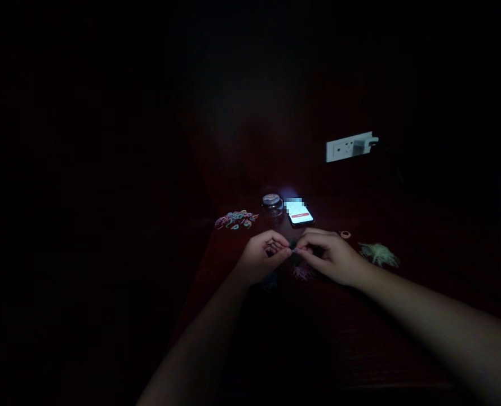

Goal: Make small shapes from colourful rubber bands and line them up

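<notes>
My left hand (264,256) and my right hand (329,254) meet over the dark table, fingertips nearly touching. Both pinch at a tiny purplish, stringy thing (294,250) whose kind the dim light hides. Just below the fingertips lies a bundle of pink strands (303,272). A dark bluish bundle (269,281) shows faintly under my left hand. To the right of my right hand spreads a bundle of pale green strands (379,255). A small orange ring (345,234), like a hair tie, rests behind my right wrist.
At the table's left edge sits a heap of colourful small bands (236,219). A lidded glass jar (272,205) stands beside a lit phone (301,212) beyond my hands. A wall socket (349,147) with a plug is at the back right. The surroundings are very dark.
</notes>
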